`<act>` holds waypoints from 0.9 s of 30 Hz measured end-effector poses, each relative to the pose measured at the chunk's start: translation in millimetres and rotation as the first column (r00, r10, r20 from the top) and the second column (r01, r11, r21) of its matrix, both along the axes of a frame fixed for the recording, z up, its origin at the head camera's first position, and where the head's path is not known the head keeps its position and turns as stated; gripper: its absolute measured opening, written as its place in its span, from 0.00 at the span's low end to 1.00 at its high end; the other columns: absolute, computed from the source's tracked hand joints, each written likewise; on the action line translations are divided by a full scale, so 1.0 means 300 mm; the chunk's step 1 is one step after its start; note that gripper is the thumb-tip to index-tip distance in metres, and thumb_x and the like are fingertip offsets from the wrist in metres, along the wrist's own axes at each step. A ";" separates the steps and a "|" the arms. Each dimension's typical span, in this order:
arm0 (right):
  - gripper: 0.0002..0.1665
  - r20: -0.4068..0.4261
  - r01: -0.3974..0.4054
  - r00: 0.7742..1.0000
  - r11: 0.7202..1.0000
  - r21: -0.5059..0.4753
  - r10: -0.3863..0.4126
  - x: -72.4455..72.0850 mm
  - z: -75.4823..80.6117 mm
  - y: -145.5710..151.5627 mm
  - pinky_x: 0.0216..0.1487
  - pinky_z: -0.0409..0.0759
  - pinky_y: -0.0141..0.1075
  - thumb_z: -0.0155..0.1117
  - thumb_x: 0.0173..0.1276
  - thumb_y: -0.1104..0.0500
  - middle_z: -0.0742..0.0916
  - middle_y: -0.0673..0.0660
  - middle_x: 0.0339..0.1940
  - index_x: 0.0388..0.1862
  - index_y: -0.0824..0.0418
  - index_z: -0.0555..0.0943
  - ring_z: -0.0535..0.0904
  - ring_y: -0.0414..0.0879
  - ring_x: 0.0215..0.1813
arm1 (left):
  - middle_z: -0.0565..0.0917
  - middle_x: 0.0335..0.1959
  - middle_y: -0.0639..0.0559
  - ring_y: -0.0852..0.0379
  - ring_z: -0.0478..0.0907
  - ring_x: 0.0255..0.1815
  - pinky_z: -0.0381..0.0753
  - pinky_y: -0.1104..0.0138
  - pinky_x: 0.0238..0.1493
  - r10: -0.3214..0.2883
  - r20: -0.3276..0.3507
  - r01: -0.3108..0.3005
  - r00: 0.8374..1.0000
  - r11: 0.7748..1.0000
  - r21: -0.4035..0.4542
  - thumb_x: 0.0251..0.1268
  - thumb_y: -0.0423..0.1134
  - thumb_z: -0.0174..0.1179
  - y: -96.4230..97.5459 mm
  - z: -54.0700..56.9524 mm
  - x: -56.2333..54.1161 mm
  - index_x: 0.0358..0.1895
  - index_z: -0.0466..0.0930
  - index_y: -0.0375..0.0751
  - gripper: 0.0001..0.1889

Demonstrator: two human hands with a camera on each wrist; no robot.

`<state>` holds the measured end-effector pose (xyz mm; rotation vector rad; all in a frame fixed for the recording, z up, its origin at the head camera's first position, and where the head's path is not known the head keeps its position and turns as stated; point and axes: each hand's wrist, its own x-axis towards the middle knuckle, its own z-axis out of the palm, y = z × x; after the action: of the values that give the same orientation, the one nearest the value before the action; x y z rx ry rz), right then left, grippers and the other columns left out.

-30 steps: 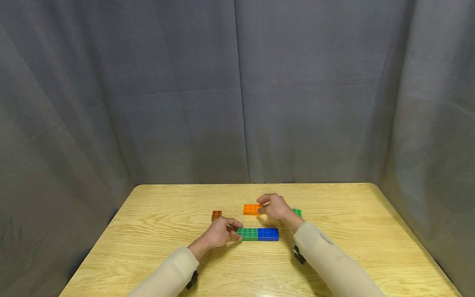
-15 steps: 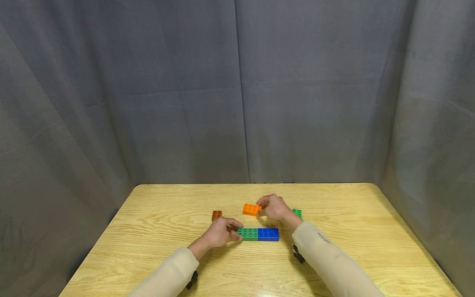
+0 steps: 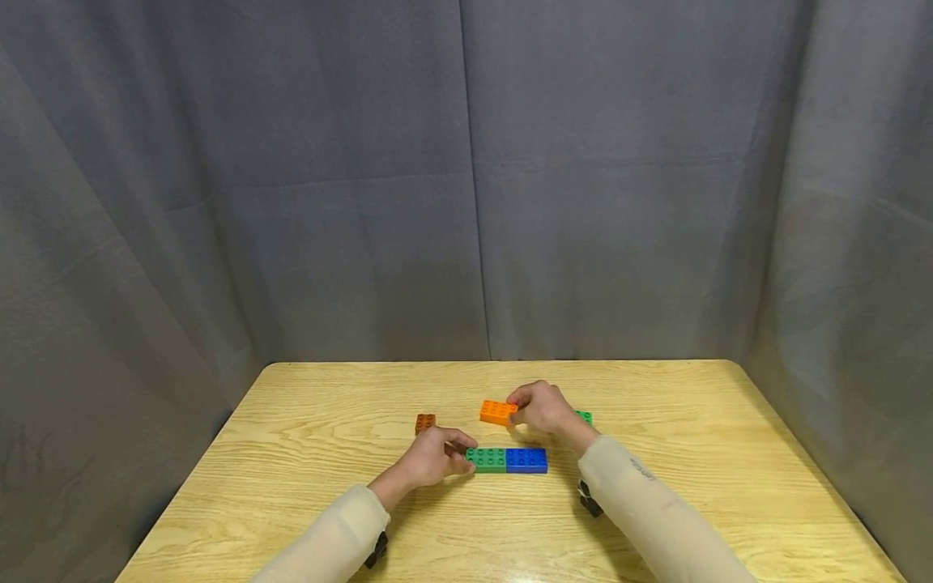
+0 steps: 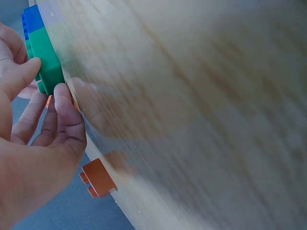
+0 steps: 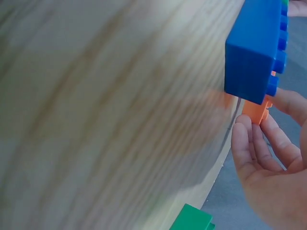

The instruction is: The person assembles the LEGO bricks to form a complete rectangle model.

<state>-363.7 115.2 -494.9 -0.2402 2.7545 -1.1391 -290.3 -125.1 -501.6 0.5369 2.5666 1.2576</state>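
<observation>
My left hand (image 3: pixel 430 457) holds the left end of a green toy building brick (image 3: pixel 486 461) between thumb and fingers. Butted end to end against that brick is a blue brick (image 3: pixel 526 461) of the same size, so the two form one row on the table. Behind the row, my right hand (image 3: pixel 543 407) pinches an orange brick (image 3: pixel 497 413) by its right end, and the brick sits slightly tilted. In the right wrist view the blue brick (image 5: pixel 252 52) partly hides the orange brick (image 5: pixel 254 111).
A small brown-orange brick (image 3: pixel 425 422) lies behind my left hand. Partly covered by my right hand is another green brick (image 3: pixel 584 416), at the right. The wooden table (image 3: pixel 328 421) ends at grey curtains (image 3: pixel 364 243) at the back and sides.
The orange brick, straight at first, has tilted in my right hand and shifted slightly right with it. My left hand and the green and blue row stay in place.
</observation>
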 end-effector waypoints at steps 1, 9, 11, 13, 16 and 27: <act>0.16 0.000 0.001 1.000 1.000 -0.003 -0.001 0.001 0.002 0.002 0.52 0.81 0.42 0.77 0.59 0.60 0.88 0.51 0.43 0.47 0.55 0.88 0.80 0.45 0.45 | 0.85 0.40 0.48 0.58 0.79 0.37 0.78 0.70 0.31 0.000 0.001 0.000 1.000 1.000 0.001 0.60 0.34 0.71 0.000 0.000 0.000 0.50 0.86 0.42 0.14; 0.14 -0.039 -0.004 0.999 1.000 -0.001 0.004 0.023 0.032 0.023 0.52 0.81 0.42 0.76 0.58 0.61 0.88 0.51 0.41 0.45 0.54 0.88 0.80 0.45 0.45 | 0.85 0.38 0.49 0.58 0.78 0.34 0.77 0.70 0.30 -0.002 -0.005 0.002 1.000 1.000 0.010 0.60 0.34 0.71 0.000 0.003 0.001 0.50 0.86 0.41 0.14; 0.14 -0.051 -0.010 0.999 1.000 0.003 0.010 0.030 0.038 0.029 0.52 0.81 0.42 0.76 0.58 0.61 0.88 0.51 0.41 0.44 0.54 0.88 0.81 0.45 0.44 | 0.84 0.38 0.48 0.58 0.78 0.35 0.77 0.70 0.30 -0.003 -0.002 0.003 1.000 1.000 0.011 0.60 0.34 0.71 -0.001 0.004 0.002 0.50 0.86 0.41 0.14; 0.14 -0.066 -0.016 0.998 1.000 0.010 0.017 0.037 0.041 0.035 0.51 0.82 0.42 0.76 0.58 0.62 0.88 0.50 0.41 0.44 0.53 0.88 0.81 0.44 0.43 | 0.84 0.39 0.48 0.58 0.78 0.35 0.77 0.70 0.30 -0.004 0.002 0.004 1.000 1.000 0.011 0.60 0.34 0.71 0.000 0.005 0.003 0.50 0.86 0.41 0.14; 0.14 -0.076 -0.018 0.997 1.000 0.005 0.018 0.047 0.047 0.044 0.50 0.83 0.41 0.76 0.58 0.62 0.88 0.50 0.41 0.44 0.53 0.88 0.82 0.44 0.43 | 0.85 0.40 0.47 0.58 0.78 0.36 0.77 0.70 0.30 -0.006 0.006 0.006 1.000 1.000 0.010 0.60 0.34 0.71 0.001 0.007 0.005 0.50 0.86 0.40 0.15; 0.13 -0.106 -0.052 0.993 0.998 -0.023 0.049 0.085 0.075 0.070 0.48 0.83 0.40 0.75 0.58 0.64 0.89 0.51 0.39 0.43 0.55 0.88 0.83 0.43 0.41 | 0.84 0.41 0.46 0.57 0.77 0.34 0.77 0.70 0.31 0.002 0.013 -0.002 1.000 1.000 0.011 0.60 0.33 0.70 0.001 0.010 0.009 0.50 0.86 0.39 0.14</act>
<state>-338.3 136.3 -472.5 -0.3818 2.8076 -1.1824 -287.6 -124.7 -498.5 0.5266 2.5520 1.2723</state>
